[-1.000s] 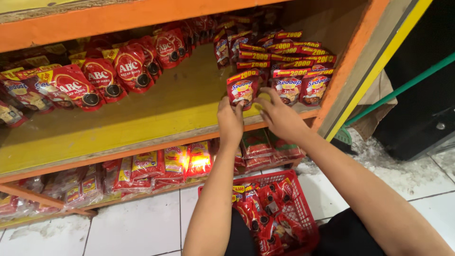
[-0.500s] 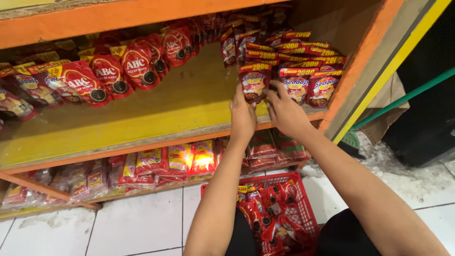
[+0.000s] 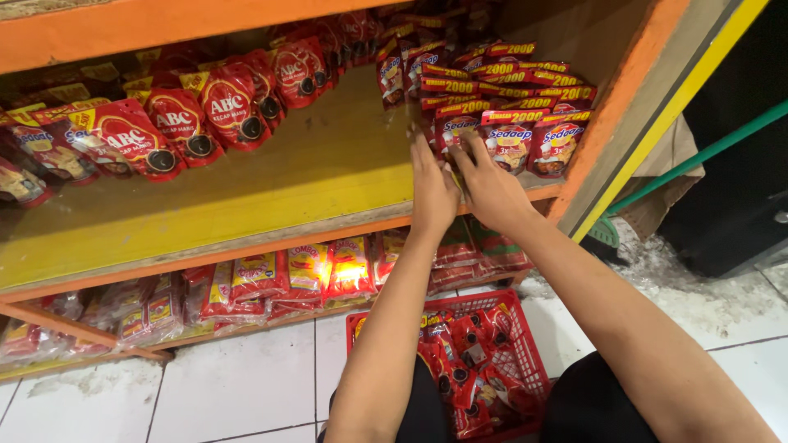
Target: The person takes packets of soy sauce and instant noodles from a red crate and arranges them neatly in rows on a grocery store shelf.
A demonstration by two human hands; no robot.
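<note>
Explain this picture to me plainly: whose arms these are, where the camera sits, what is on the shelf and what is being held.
The camera is worn on a person's head and looks down, so the two bare arms are that person's own. The left hand and right hand both reach to a red sauce pouch at the front of a row of pouches on the yellow shelf. The fingers touch it; whether they grip it cannot be told. Larger red pouches stand further left. Below, on the tiled floor, sits a red basket holding more pouches.

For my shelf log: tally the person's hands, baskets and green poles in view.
Bare hands: 2, the left hand and the right hand
Red plastic mesh basket: 1
Green pole: 1
Total: 4
</note>
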